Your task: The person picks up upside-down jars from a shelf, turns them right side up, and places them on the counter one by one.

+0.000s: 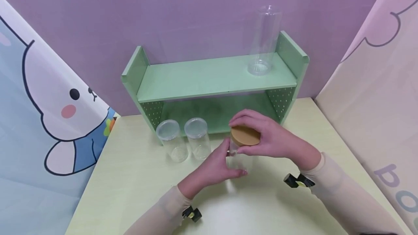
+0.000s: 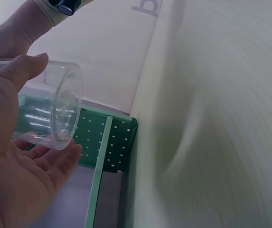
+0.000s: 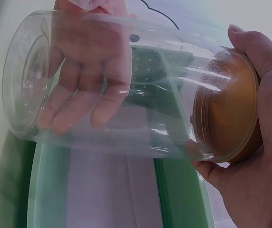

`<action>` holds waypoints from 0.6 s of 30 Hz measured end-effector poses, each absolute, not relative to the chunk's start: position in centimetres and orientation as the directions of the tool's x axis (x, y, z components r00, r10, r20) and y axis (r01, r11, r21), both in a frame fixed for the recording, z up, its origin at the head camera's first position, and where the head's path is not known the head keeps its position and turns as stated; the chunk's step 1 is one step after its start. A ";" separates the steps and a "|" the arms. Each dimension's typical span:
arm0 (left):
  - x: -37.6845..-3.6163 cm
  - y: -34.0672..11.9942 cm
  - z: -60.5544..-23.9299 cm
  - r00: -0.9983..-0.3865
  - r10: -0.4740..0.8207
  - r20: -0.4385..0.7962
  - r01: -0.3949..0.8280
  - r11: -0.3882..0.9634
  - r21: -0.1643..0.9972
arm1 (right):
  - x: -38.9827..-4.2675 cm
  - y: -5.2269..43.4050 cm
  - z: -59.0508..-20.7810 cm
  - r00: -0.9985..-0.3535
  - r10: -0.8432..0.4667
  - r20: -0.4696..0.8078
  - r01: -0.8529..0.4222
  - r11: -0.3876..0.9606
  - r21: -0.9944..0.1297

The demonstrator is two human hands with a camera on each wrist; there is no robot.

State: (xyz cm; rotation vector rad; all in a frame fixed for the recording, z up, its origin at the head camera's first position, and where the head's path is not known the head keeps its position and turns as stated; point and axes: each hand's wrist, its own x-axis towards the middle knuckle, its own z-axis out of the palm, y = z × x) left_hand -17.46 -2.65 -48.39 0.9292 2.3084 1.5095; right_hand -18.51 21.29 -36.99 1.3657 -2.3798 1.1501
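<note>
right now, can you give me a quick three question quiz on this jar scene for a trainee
1. True or false: the right hand grips the wooden lid on the clear jar.
2. How many lidless clear jars stand on the table left of the hands?
A. one
B. two
C. three
3. Fill in: the tall clear cylinder stands on the ____ shelf of the green rack.

Key: 1 true; 2 B; 3 top. The left hand holds the jar's body.
</note>
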 end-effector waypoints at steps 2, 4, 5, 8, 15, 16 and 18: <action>-17.5 -2.6 -48.4 -0.773 0.617 0.147 0.381 0.266 0.886 | -18.5 21.3 -37.0 -0.570 -0.665 0.482 -0.792 0.290 -0.537; -17.5 -2.6 -48.4 -0.778 0.611 0.145 0.377 0.270 0.886 | -18.4 21.4 -37.0 -0.571 -0.665 0.482 -0.793 0.295 -0.533; -17.5 -2.6 -48.4 -0.783 0.606 0.141 0.373 0.276 0.886 | -18.4 21.4 -37.0 -0.568 -0.664 0.486 -0.797 0.297 -0.526; -17.4 -2.6 -48.4 -0.800 0.587 0.125 0.359 0.302 0.883 | -18.3 21.4 -36.9 -0.564 -0.659 0.498 -0.804 0.301 -0.513; -17.5 -2.7 -48.7 -0.813 0.564 0.148 0.356 0.280 0.892 | -18.4 22.0 -37.2 -0.591 -0.613 0.525 -0.784 0.285 -0.551; -17.6 -2.7 -48.7 -0.811 0.564 0.155 0.358 0.270 0.894 | -18.5 22.1 -37.3 -0.597 -0.603 0.529 -0.778 0.277 -0.563; -17.6 -2.8 -48.7 -0.809 0.564 0.165 0.360 0.254 0.898 | -18.6 22.3 -37.5 -0.609 -0.587 0.533 -0.766 0.259 -0.589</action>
